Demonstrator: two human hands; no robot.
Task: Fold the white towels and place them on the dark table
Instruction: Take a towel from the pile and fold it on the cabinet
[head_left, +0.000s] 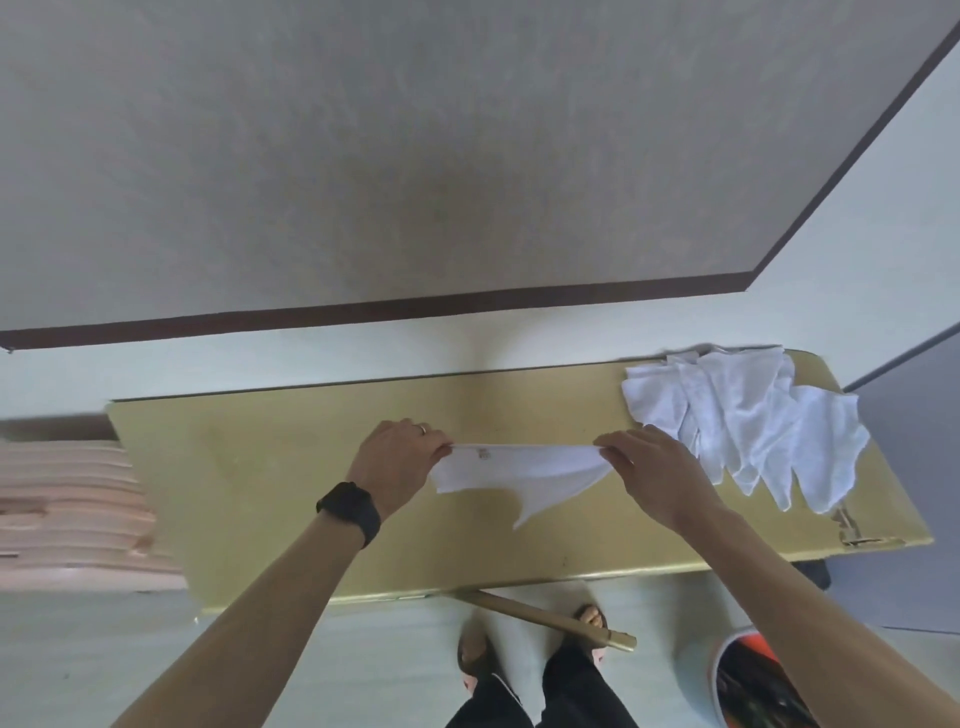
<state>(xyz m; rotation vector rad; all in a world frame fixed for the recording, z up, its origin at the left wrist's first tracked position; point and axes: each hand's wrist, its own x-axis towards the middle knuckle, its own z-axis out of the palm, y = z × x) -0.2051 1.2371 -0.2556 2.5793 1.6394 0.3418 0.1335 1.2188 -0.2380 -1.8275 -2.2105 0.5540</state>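
Step in hand: first fold of one white towel (519, 475). Left hand (400, 460) and right hand (657, 475) each pinch a top corner, fingers curled on the cloth. The towel is stretched between them over the middle of the tabletop (249, 493); its lower edge hangs uneven, one corner drooping toward the near edge. Unfolded pile (748, 426) lies at the far right corner.

Judgement: hold the top edge taut, lay the drooping corner flat, match corners before creasing, stay clear of the pile.
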